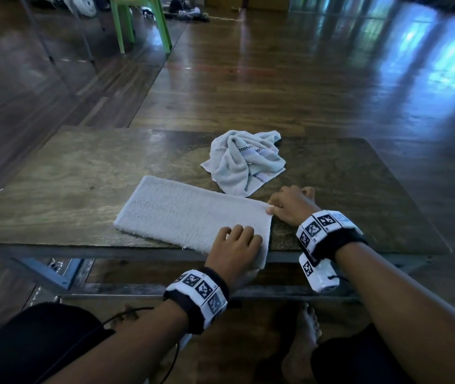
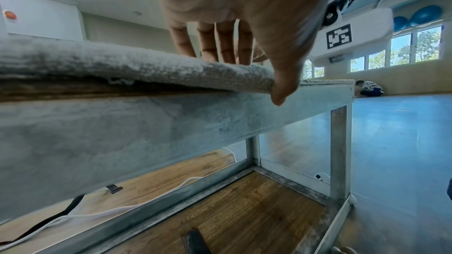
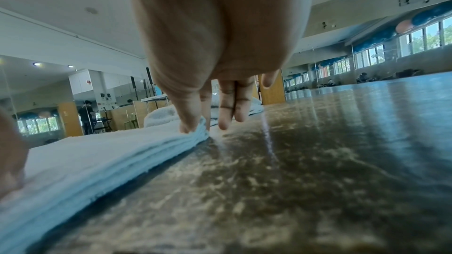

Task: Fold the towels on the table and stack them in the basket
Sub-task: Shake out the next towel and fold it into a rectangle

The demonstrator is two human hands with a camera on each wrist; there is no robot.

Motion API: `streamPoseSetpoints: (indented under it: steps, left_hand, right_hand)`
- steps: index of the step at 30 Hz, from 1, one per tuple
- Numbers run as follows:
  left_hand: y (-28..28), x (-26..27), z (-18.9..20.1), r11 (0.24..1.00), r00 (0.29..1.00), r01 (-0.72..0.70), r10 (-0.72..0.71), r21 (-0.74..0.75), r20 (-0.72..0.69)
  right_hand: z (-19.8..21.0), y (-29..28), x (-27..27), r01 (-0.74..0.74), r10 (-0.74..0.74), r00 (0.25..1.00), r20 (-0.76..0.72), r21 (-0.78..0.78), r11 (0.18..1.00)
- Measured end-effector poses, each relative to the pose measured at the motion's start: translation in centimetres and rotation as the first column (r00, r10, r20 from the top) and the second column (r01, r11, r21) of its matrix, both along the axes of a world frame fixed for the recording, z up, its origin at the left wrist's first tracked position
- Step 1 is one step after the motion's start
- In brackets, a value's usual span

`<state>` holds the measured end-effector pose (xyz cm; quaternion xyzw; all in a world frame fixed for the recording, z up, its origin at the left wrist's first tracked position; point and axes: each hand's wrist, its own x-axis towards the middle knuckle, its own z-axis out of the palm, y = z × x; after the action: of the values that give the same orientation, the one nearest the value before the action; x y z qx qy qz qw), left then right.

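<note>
A pale blue-grey folded towel (image 1: pixel 187 214) lies as a long strip on the wooden table (image 1: pixel 62 189), its near right corner drooping over the front edge. My left hand (image 1: pixel 237 236) holds that corner, fingers (image 2: pixel 220 51) on top and thumb (image 2: pixel 281 88) hooked round the towel's edge (image 2: pixel 146 69). My right hand (image 1: pixel 276 207) pinches the far right corner of the layered towel (image 3: pixel 97 157) between thumb (image 3: pixel 188 121) and forefinger. A second towel (image 1: pixel 244 162), crumpled, with a checked band, sits just behind. No basket is in view.
The table has a metal frame (image 2: pixel 340 152) and a lower wooden shelf (image 2: pixel 244 210). My knees and bare feet (image 1: pixel 304 336) are under the front edge. A green chair (image 1: pixel 140 20) stands far back on the wooden floor.
</note>
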<state>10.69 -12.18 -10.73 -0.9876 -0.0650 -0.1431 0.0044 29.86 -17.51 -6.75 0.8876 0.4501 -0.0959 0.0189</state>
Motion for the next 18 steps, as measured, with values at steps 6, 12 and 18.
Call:
streamPoseSetpoints:
  steps: [6, 12, 18]
  left_hand:
    - [-0.3, -1.0, 0.5, 0.999, 0.998, 0.025, -0.022, -0.042, 0.056]
    - [-0.8, -2.0, 1.6, 0.987, 0.969, 0.087, -0.052, -0.136, 0.241]
    - [-1.5, -3.1, 5.8, 0.963, 0.884, 0.095, 0.035, -0.251, 0.466]
  right_hand:
    - [-0.2, -0.4, 0.2, 0.168, -0.133, 0.961, -0.242, 0.130, 0.977]
    - [1.8, -1.4, 0.9, 0.248, -0.067, 0.828, -0.557, 0.256, 0.934]
    - [5.7, -4.6, 2.1, 0.268, 0.233, 0.592, -0.771, 0.461, 0.846]
